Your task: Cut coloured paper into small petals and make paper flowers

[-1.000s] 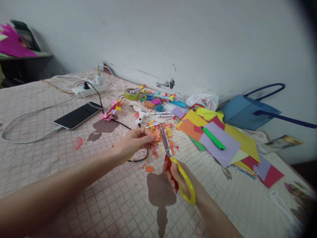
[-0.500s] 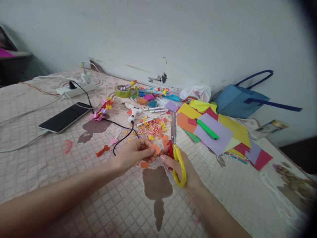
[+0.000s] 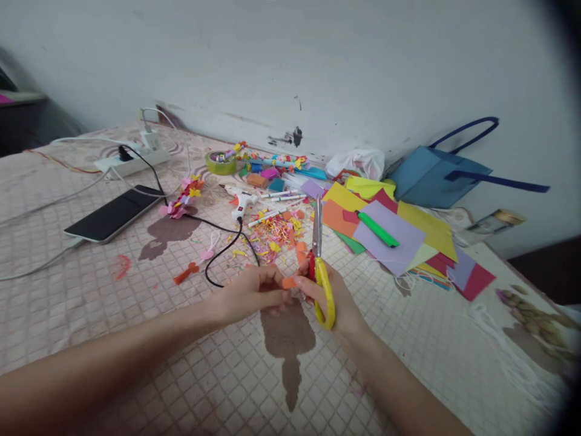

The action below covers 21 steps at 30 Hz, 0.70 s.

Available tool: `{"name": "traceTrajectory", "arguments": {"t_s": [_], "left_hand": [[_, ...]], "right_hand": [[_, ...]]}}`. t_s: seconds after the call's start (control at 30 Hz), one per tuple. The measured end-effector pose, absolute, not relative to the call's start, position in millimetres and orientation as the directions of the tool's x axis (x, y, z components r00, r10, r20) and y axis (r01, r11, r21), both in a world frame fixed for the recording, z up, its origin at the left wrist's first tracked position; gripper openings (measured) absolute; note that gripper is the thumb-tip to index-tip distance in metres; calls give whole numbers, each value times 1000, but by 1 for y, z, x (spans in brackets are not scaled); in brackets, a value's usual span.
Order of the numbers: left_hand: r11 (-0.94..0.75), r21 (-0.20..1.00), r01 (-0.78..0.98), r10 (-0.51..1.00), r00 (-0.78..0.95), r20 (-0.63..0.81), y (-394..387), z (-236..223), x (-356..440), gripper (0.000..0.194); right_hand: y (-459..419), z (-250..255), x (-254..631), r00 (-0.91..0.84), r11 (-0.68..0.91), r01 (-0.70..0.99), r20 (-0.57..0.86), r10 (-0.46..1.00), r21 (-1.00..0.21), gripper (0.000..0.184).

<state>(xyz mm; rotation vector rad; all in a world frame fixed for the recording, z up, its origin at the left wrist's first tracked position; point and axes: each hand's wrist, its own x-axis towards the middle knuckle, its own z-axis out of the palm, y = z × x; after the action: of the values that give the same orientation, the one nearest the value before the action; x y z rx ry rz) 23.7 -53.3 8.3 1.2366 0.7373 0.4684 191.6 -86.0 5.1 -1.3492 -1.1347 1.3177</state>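
Observation:
A small piece of orange paper (image 3: 289, 283) sits between my two hands, above the quilted cover. My left hand (image 3: 256, 290) is closed, with thumb and fingertips pinched at the paper's left end. My right hand (image 3: 336, 300) grips scissors (image 3: 324, 284) with yellow and red handles, the blades pointing up and away from me. Its thumb and fingertip also touch the paper's right end. Just beyond the scissors lie other orange paper bits (image 3: 301, 251). An orange paper flower on a strip (image 3: 186, 272) rests to the left of my left hand.
Colourful paper scraps (image 3: 276, 233) and a white glue gun (image 3: 240, 203) with a black cord lie ahead. Coloured sheets (image 3: 393, 224) with a green cutter (image 3: 377, 229) spread to the right, before a blue bag (image 3: 440, 175). A tablet (image 3: 112, 213) and power strip (image 3: 131, 162) are left.
The orange piece has turned and now shows nearer my right thumb; my left fingertips have shifted lower along it. The scissors stay upright in my right hand. The camera view has shifted slightly.

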Motion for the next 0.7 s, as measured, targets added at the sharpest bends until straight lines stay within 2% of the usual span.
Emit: {"name": "traceTrajectory", "arguments": {"t_s": [0.23,0.4,0.57,0.7], "left_hand": [[125,987,104,775,611,-163,-46,10,19,26],[167,982,83,798,574,-184,-45,9,19,25],[233,970,65,721,658,-218,-46,10,20,25],[219,971,98,712,664,-228,-44,13,18,27]], "right_hand": [[-87,10,189,4,-181,45,-181,983,-982,32],[-88,9,187,-15,-177,-22,-176,984,-984,35],[-87,6,189,32,-193,-15,-194,981,-981,35],[-87,6,190,34,-210,-3,-210,977,-978,32]]}}
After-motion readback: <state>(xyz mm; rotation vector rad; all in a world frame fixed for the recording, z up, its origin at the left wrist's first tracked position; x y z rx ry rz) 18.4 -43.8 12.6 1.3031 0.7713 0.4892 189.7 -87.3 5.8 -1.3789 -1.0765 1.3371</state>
